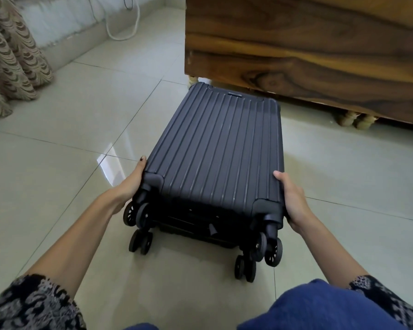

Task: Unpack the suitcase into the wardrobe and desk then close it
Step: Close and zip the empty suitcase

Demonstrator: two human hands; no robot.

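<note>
A dark navy ribbed hard-shell suitcase (215,148) lies flat on the tiled floor, closed, with its black wheels toward me. My left hand (132,181) holds its near left corner, thumb on the top edge, fingers hidden under the side. On the near right corner my right hand (293,198) grips the shell, thumb on top and fingers wrapped around the side. The suitcase's far end sits close to the wooden furniture.
A large dark wooden piece of furniture (320,44) on short turned legs stands at the back right. A patterned curtain (12,58) hangs at the left. A white cable (124,32) loops on the floor by the far wall. Glossy tiles (57,151) surround the suitcase.
</note>
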